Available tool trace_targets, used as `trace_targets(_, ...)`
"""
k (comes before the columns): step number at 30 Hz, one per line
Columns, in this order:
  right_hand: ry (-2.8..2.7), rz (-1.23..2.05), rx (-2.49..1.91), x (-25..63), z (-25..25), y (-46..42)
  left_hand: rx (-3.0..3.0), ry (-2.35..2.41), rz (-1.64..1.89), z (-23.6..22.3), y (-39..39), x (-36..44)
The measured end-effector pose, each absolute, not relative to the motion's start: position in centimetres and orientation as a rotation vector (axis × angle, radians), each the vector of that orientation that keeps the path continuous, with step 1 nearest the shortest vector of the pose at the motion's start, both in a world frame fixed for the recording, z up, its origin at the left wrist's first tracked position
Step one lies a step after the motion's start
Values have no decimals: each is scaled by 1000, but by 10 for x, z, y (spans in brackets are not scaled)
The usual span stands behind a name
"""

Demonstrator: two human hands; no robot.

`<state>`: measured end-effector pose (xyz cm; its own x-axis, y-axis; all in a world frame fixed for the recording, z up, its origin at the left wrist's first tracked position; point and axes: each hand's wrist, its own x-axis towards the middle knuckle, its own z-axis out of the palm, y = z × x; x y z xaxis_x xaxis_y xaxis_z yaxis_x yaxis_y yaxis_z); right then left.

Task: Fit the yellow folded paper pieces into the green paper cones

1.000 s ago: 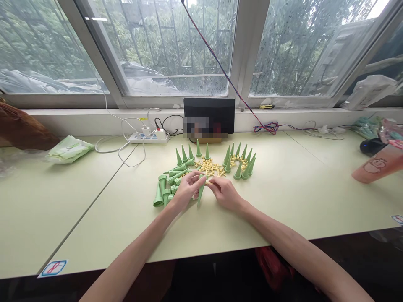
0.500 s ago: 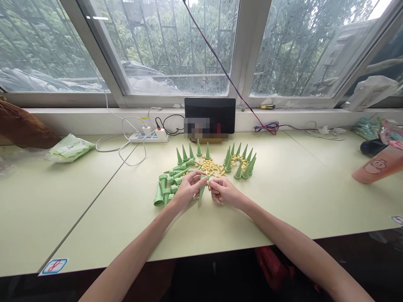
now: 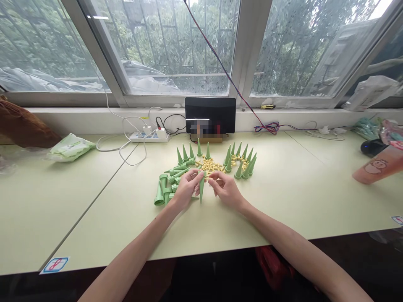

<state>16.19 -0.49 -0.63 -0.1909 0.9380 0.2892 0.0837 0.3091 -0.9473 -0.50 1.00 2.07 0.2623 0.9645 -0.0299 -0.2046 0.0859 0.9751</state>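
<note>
A: Where is the green tapered plastic spike?

B: Just below the centre of the frame, in the left hand — wide end up, point towards the bottom edge. That hand's fingers are clamped on it near the wide end.

A: And the right hand?

B: Close beside it, fingertips at the spike's wide end. A small yellow bit shows there, but I cannot tell whether the fingers grip it.

A: What lies around them?

B: A scatter of small yellow pegs on the pale green desk, just above the hands. Left of centre there's a heap of green plastic pieces, many on their sides. Right of centre, upright green pointed cones curve around more pegs.

A: Farther off?

B: A flat black screen at upper middle — and a tilted pinkish-orange cup at the right edge.
</note>
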Motion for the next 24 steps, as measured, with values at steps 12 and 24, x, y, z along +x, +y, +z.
trace_targets(12,-1695,717,-982,164,-13,-2,1102,867,1025,22,9,-6)
trace_targets(24,-1500,980,-952,162,-5,-6,1239,900,1023,16,9,-8)
